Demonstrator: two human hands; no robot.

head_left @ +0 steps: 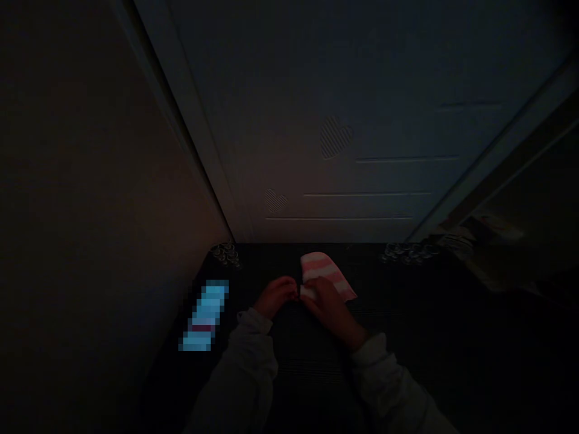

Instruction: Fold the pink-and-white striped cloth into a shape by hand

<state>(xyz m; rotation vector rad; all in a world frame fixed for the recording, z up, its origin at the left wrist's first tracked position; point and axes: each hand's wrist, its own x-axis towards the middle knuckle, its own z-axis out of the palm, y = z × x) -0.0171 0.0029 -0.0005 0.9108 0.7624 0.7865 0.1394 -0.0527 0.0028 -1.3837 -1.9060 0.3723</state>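
Observation:
A pink-and-white striped cloth piece, rounded at the top and pointed at its lower right, lies on the dark tabletop. My right hand rests over its lower part, and the fingers are closed on its near left edge. Just left of the cloth, my left hand is closed with its fingertips pressed together. Whatever those fingertips may hold is too dark and small to make out. A narrow gap separates the two hands.
A lit screen, pixelated, lies at the left. Small shiny rings sit in a left cluster and a right cluster along the back edge. A pale panel with heart reliefs rises behind. The room is very dark.

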